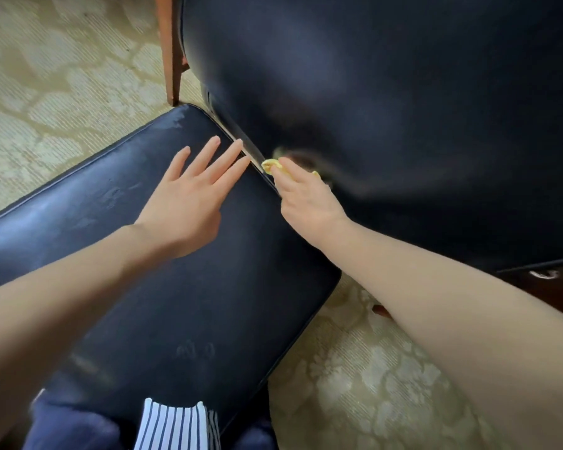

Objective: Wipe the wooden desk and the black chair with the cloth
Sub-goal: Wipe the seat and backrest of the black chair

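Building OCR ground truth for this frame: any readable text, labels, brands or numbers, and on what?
None readable.
Black chair seat: faint smudges near the front edge, not legible as letters.
Yellow cloth under the right hand: no label visible.
Striped fabric: pattern only, no text.

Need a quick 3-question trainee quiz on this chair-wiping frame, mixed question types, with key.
1. True or false: the left hand holds the cloth.
2. Where does the right hand press the cloth? A) the seat's front edge B) the bottom of the backrest, by the gap above the seat C) the carpet
3. Fill in: the left hand lies flat, fingers spread, on the ____.

Key: 1 false; 2 B; 3 seat
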